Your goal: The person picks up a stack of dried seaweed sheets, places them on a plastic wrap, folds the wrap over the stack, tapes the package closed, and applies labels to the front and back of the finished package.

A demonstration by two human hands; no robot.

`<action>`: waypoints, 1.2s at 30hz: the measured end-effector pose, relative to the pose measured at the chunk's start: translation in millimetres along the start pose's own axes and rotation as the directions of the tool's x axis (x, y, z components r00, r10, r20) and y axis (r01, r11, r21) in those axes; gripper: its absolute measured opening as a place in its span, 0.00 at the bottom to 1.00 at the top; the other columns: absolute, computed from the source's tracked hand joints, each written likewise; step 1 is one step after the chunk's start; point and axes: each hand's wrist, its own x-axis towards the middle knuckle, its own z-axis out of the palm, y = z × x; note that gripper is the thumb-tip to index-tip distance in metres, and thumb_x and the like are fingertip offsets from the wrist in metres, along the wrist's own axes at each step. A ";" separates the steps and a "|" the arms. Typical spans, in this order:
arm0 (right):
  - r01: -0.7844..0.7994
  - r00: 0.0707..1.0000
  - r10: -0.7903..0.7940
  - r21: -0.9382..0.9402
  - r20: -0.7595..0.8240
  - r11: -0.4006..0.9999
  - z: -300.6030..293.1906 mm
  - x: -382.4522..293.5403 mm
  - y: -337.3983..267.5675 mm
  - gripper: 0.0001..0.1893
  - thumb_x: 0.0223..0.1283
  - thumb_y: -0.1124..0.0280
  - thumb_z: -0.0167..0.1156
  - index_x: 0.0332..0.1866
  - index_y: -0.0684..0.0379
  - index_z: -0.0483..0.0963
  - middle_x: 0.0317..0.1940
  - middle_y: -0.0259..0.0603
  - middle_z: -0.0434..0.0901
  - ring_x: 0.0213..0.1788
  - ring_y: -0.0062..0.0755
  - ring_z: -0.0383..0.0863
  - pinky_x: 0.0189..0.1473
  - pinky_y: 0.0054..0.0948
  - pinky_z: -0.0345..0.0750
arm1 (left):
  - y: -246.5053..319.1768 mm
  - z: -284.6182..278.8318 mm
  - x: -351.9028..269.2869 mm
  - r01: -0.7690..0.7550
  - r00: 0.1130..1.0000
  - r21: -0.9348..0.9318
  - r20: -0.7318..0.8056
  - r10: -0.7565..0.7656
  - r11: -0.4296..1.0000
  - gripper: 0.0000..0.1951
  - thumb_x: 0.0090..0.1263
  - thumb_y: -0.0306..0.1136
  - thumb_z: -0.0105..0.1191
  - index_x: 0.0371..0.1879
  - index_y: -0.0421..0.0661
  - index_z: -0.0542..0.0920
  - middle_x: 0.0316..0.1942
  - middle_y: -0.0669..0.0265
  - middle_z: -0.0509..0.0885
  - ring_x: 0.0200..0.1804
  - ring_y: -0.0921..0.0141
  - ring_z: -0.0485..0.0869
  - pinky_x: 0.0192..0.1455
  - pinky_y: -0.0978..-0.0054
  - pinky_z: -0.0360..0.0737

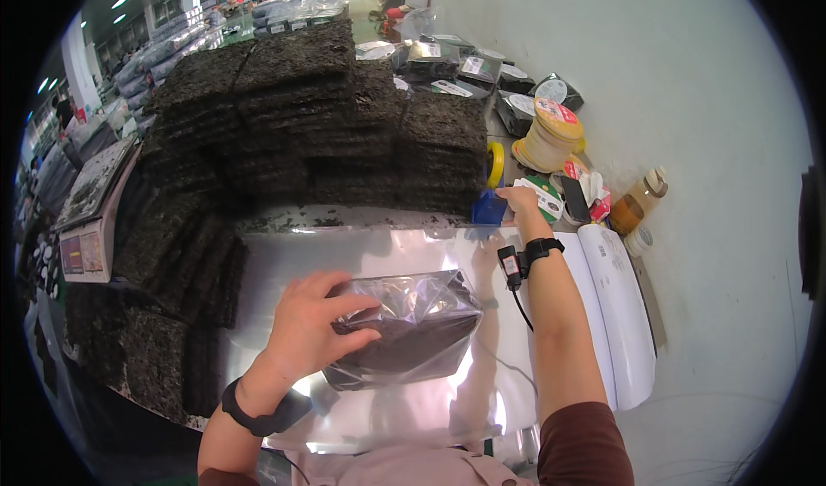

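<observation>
A stack of dark dried seaweed sheets in a clear plastic bag (413,331) lies on a shiny metal work surface (284,254). Around the left end of this package my left hand (322,321) has its grip, fingers over the top and thumb along the front side. My right hand (521,201) reaches forward to a blue tape dispenser (488,207), its fingertips at the dispenser's right side. Whether they pinch a tape end is too small to tell. A yellow tape roll (495,165) stands upright in the dispenser.
Tall stacks of seaweed sheets (284,112) line the back and left. A scale (90,228) stands at far left. To the right are label rolls (552,134), a phone (575,199), a bottle (639,199) and white plastic sheeting (619,318). Wrapped packages (481,70) lie behind, beside the wall.
</observation>
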 end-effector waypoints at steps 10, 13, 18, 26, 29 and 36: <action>0.075 0.995 -0.104 0.677 0.003 0.733 14.3 -15.1 47.8 0.14 0.58 0.70 0.62 0.49 0.60 0.74 0.52 0.43 0.73 0.60 0.45 0.68 0.64 0.74 0.43 | -4.8 3.9 2.8 0.024 1.000 -0.047 0.013 -0.024 0.999 0.17 0.47 0.40 0.69 0.39 0.57 0.85 0.48 0.60 0.80 0.48 0.60 0.79 0.52 0.64 0.72; 0.202 0.978 -0.147 0.523 -0.145 0.828 26.3 -31.0 66.0 0.07 0.56 0.72 0.63 0.37 0.61 0.77 0.36 0.38 0.79 0.41 0.33 0.77 0.52 0.49 0.70 | -4.7 2.9 3.5 0.035 0.999 -0.046 0.029 -0.033 0.998 0.17 0.47 0.41 0.69 0.39 0.57 0.85 0.48 0.60 0.80 0.48 0.60 0.79 0.52 0.64 0.72; 0.534 0.815 -0.492 0.066 -0.307 0.843 20.3 -3.5 88.2 0.05 0.53 0.73 0.65 0.29 0.63 0.80 0.19 0.29 0.76 0.20 0.19 0.72 0.23 0.20 0.68 | -0.3 3.1 7.4 0.007 1.000 -0.032 -0.009 -0.007 0.999 0.19 0.42 0.34 0.71 0.38 0.52 0.86 0.48 0.56 0.81 0.47 0.58 0.80 0.49 0.66 0.78; 0.457 0.884 -0.458 0.381 -0.093 0.804 0.8 -109.6 50.6 0.09 0.59 0.69 0.63 0.40 0.64 0.79 0.30 0.33 0.81 0.30 0.21 0.79 0.34 0.19 0.75 | -3.3 -1.9 24.1 0.220 0.972 -0.190 0.130 -0.198 0.957 0.17 0.48 0.34 0.70 0.39 0.47 0.85 0.40 0.58 0.83 0.38 0.62 0.83 0.41 0.73 0.79; 0.475 0.771 -0.622 0.527 0.136 0.705 11.9 -232.9 27.9 0.08 0.60 0.76 0.59 0.43 0.67 0.75 0.27 0.38 0.79 0.27 0.22 0.78 0.32 0.21 0.76 | -8.7 -0.3 21.6 0.253 0.965 -0.190 0.126 -0.232 0.949 0.17 0.50 0.33 0.69 0.40 0.44 0.84 0.35 0.61 0.84 0.36 0.65 0.83 0.39 0.74 0.78; 0.210 0.841 -0.416 0.501 0.345 0.840 44.1 -356.6 41.3 0.14 0.56 0.84 0.60 0.38 0.62 0.61 0.24 0.46 0.80 0.21 0.27 0.81 0.22 0.23 0.80 | -8.5 7.8 16.3 0.198 0.980 -0.170 0.070 -0.189 0.965 0.17 0.50 0.41 0.68 0.40 0.53 0.86 0.36 0.65 0.84 0.33 0.66 0.82 0.36 0.70 0.78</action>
